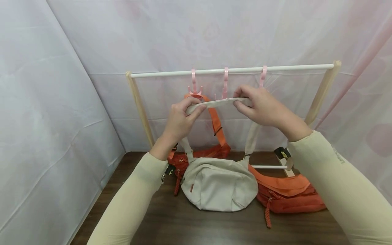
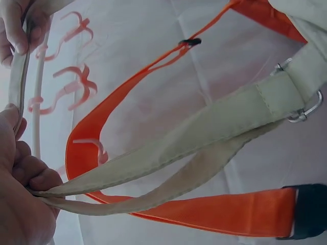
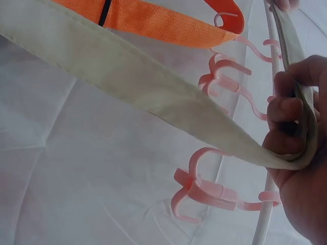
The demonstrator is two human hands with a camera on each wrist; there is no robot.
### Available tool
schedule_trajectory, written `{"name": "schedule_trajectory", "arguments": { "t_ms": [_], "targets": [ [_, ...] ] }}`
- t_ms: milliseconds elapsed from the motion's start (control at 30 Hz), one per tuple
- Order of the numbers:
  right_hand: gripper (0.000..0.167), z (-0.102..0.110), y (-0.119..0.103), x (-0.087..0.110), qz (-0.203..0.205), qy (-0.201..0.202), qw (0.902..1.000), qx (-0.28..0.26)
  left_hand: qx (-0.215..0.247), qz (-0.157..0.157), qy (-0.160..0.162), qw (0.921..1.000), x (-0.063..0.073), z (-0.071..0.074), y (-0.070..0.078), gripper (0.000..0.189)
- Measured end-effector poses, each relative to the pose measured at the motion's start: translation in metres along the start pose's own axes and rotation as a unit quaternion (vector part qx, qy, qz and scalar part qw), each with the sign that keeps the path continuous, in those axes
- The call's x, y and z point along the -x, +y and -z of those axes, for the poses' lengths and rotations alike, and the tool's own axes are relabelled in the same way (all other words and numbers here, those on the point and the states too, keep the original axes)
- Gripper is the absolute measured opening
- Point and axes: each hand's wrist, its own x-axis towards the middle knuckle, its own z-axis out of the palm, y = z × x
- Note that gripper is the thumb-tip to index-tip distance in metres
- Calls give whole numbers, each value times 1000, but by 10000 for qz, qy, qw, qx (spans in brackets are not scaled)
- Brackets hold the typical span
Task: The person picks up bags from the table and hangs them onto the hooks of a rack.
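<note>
My left hand [image 1: 180,119] and right hand [image 1: 260,105] each pinch the cream strap [image 1: 218,102] of a bag, stretching it level between them. Below, the cream bag [image 1: 218,185] hangs from this strap, low over the dark table, its front pocket facing me. In the left wrist view, two layers of the cream strap [image 2: 168,158] run from the left palm to a metal ring [image 2: 306,109] at the bag. The right fingers curl round the strap [image 3: 168,107] in the right wrist view. Pink hooks [image 1: 225,83] stand right behind the held strap.
A white rail [image 1: 291,68] on wooden posts [image 1: 321,92] carries three pink hooks. From the left hook [image 1: 193,81] an orange strap [image 1: 215,122] hangs, with a red-orange bag [image 1: 211,152] behind the cream one. Another red-orange bag [image 1: 294,200] lies at right on the brown table [image 1: 171,224].
</note>
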Motion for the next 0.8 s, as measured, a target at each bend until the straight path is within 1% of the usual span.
{"name": "schedule_trajectory", "arguments": {
  "t_ms": [100, 167, 333, 467, 567, 700, 800],
  "targets": [
    [5, 0, 1, -4, 30, 197, 9997, 119, -85, -74, 114, 9999, -6, 1, -1, 15],
    [5, -1, 0, -7, 72, 363, 9991, 203, -200, -97, 245, 9995, -10, 1, -1, 16],
    [4, -5, -2, -13, 87, 805, 9954, 506, -741, -59, 586, 9955, -20, -1, -1, 20],
    [4, -9, -5, -17, -35, 1069, 9908, 830, -1282, -33, 774, 9887, -27, -4, -1, 23],
    [6, -12, -7, -19, -52, 1246, 9860, 1109, -1673, -18, 861, 9821, -31, -8, 0, 23],
    [6, -16, -6, -18, 84, 1452, 9796, 1385, -2151, 17, 853, 9729, -36, -15, 1, 23],
    [6, -19, -5, -17, 167, 1494, 9773, 1491, -2520, 45, 861, 9639, -39, -21, 2, 23]
  ]
}}
